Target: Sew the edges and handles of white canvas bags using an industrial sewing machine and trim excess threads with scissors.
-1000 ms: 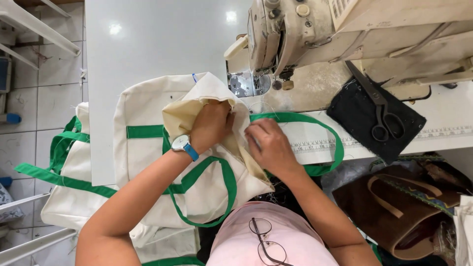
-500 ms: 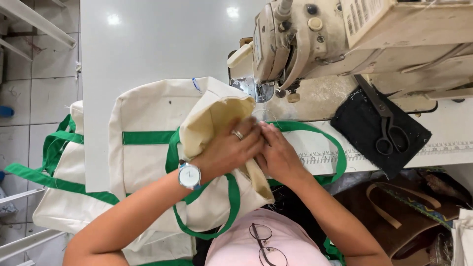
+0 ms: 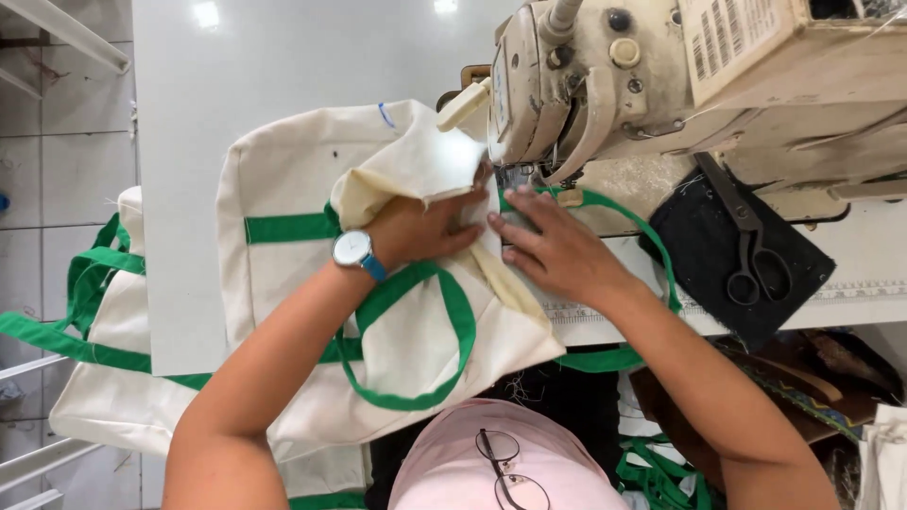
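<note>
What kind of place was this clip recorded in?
Most likely a sewing workshop. An industrial sewing machine stands on a white table, scissors lie on a dark cloth beside it, and both hands press a cream tote bag with green straps toward the needle, with more such bags piled at left.

left hand (image 3: 420, 229) and right hand (image 3: 557, 250) shifted bag (image 3: 312, 283) toward needle
</note>
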